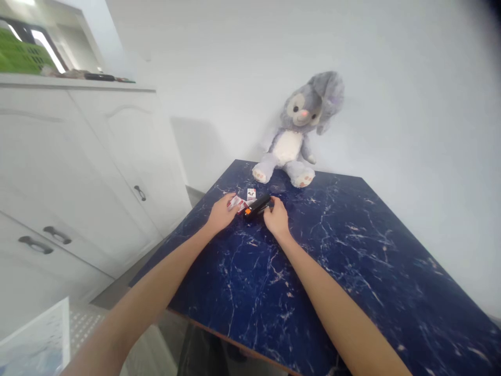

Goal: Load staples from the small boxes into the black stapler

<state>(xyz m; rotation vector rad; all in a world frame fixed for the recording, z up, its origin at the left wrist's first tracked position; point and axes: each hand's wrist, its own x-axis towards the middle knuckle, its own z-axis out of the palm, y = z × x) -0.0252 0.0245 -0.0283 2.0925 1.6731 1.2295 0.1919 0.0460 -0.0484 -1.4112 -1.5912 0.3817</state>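
Over the blue marbled table (250,277), my right hand (277,216) is closed around the rear of a black stapler (259,206) with an orange patch at its near end. My left hand (223,213) pinches a red and white paper packet (237,202), its thumb and fingers on either side. The packet lies close to the stapler's orange end; whether they touch I cannot tell. Just behind both stands a small white box (251,194) with a dark picture and red marks.
A grey plush rabbit (289,146) sits at the table's back against the white wall (219,62). White cabinets (78,167) with dark handles stand to the left. A green basket (19,55) is on the ledge above them.
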